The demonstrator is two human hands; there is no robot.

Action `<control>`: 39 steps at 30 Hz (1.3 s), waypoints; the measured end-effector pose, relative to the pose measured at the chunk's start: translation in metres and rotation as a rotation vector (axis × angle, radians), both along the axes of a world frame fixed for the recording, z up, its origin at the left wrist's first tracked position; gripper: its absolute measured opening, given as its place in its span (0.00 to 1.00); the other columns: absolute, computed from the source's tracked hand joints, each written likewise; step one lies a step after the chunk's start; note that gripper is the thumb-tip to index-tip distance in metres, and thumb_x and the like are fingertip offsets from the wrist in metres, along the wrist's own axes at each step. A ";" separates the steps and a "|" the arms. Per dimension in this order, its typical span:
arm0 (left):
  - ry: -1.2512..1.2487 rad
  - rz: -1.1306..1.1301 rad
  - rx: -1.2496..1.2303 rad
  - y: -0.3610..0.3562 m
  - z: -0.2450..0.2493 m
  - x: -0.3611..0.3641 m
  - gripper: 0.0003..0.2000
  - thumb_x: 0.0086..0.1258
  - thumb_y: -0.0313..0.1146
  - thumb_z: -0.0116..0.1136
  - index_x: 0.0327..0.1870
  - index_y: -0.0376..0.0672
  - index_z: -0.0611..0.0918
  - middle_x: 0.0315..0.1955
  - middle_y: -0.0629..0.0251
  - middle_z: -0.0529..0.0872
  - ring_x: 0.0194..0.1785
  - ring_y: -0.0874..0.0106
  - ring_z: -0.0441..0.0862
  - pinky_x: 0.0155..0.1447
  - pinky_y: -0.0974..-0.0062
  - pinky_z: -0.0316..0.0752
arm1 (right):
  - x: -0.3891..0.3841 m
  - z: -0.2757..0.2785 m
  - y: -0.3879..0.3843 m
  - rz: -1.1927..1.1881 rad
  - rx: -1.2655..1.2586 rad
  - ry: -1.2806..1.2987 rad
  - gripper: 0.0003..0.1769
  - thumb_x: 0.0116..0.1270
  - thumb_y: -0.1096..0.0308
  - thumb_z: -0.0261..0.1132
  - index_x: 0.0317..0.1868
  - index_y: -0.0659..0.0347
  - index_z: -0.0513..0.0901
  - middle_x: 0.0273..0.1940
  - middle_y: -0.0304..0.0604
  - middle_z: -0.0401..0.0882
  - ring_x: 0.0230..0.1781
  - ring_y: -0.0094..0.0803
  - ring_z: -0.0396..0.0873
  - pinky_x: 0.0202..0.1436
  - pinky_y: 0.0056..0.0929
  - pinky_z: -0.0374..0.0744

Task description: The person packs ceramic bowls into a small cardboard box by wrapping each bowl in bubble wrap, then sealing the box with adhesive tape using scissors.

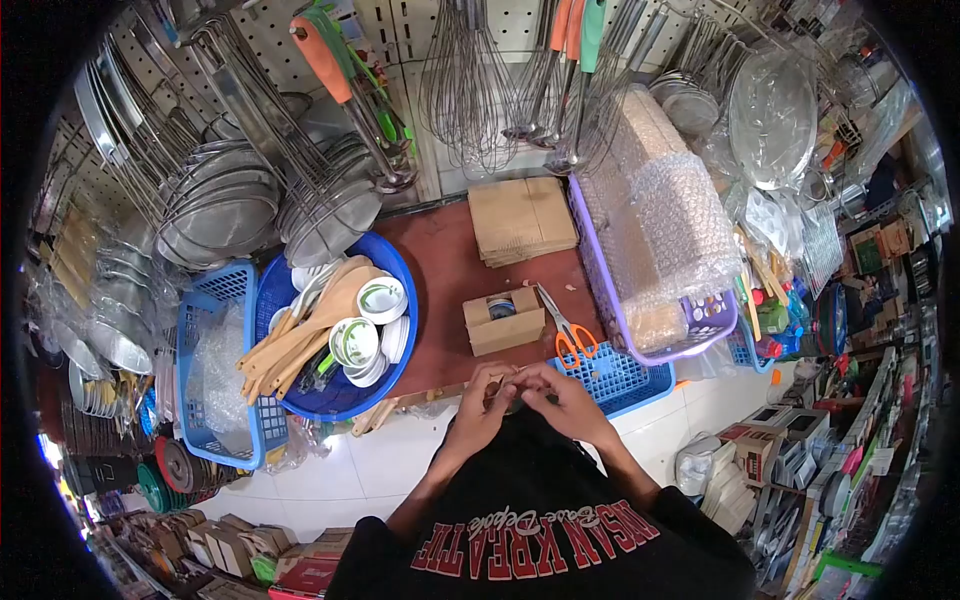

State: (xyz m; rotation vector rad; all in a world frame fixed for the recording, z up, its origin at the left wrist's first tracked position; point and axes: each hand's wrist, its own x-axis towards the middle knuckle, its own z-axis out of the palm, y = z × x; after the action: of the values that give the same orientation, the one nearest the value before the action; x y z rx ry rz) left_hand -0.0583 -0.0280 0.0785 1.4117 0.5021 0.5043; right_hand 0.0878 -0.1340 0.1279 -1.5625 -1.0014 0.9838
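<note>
My left hand (483, 405) and my right hand (562, 400) are held close together in front of my chest, at the near edge of the red-brown table (440, 290). The fingers of both are bent and pinched around something small, which I cannot make out. Just beyond them stands a small open cardboard box (508, 333) with a dark round item (500, 309) inside. Scissors with orange handles (577, 343) lie to its right. Farther back is a stack of flat brown cardboard pieces (522, 220).
On the left, a blue basin (400, 275) holds wooden spatulas (318, 322) and patterned white bowls (355, 343). A purple basket (598, 275) with bubble wrap (682, 225) stands right. Strainers (220, 205) and whisks (468, 95) hang above. Blue baskets (190, 385) flank the table.
</note>
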 end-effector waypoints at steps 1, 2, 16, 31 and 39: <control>-0.004 -0.018 -0.117 -0.002 -0.005 -0.002 0.11 0.78 0.27 0.52 0.57 0.39 0.72 0.49 0.61 0.77 0.44 0.75 0.78 0.46 0.78 0.74 | 0.003 -0.002 0.000 -0.033 -0.018 -0.006 0.12 0.75 0.65 0.60 0.52 0.64 0.76 0.42 0.45 0.84 0.41 0.30 0.82 0.47 0.29 0.79; -0.008 -0.036 -0.235 -0.003 -0.009 -0.004 0.08 0.78 0.26 0.51 0.54 0.39 0.72 0.49 0.63 0.76 0.42 0.78 0.76 0.44 0.80 0.72 | 0.010 -0.011 0.001 -0.117 -0.030 -0.077 0.13 0.74 0.66 0.61 0.52 0.63 0.76 0.43 0.46 0.84 0.41 0.33 0.83 0.47 0.31 0.79; -0.050 0.227 -0.180 0.004 -0.002 -0.023 0.01 0.78 0.24 0.50 0.45 0.41 0.74 0.43 0.69 0.75 0.32 0.84 0.70 0.35 0.85 0.66 | 0.071 -0.121 -0.010 -0.339 -0.545 -0.644 0.25 0.57 0.69 0.71 0.56 0.61 0.78 0.44 0.55 0.84 0.45 0.53 0.84 0.50 0.47 0.80; -0.124 0.247 -0.398 0.029 0.007 -0.030 0.08 0.83 0.34 0.45 0.47 0.41 0.76 0.46 0.67 0.79 0.30 0.83 0.71 0.29 0.84 0.62 | 0.041 -0.005 -0.067 -0.246 -0.227 -0.274 0.35 0.50 0.71 0.78 0.60 0.61 0.77 0.43 0.47 0.84 0.38 0.32 0.85 0.45 0.31 0.82; -0.203 0.303 -0.499 0.028 0.015 -0.030 0.09 0.83 0.35 0.45 0.46 0.42 0.76 0.47 0.66 0.80 0.29 0.82 0.72 0.29 0.82 0.63 | 0.022 0.069 -0.036 0.081 -0.087 -0.787 0.30 0.46 0.62 0.79 0.53 0.55 0.85 0.46 0.44 0.85 0.41 0.41 0.85 0.45 0.35 0.81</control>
State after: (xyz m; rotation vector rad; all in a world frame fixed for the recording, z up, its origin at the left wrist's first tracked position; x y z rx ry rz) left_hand -0.0888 0.0002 0.0937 0.8015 0.6292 0.7011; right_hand 0.1101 -0.1704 0.1970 -2.0500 -1.5740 0.4465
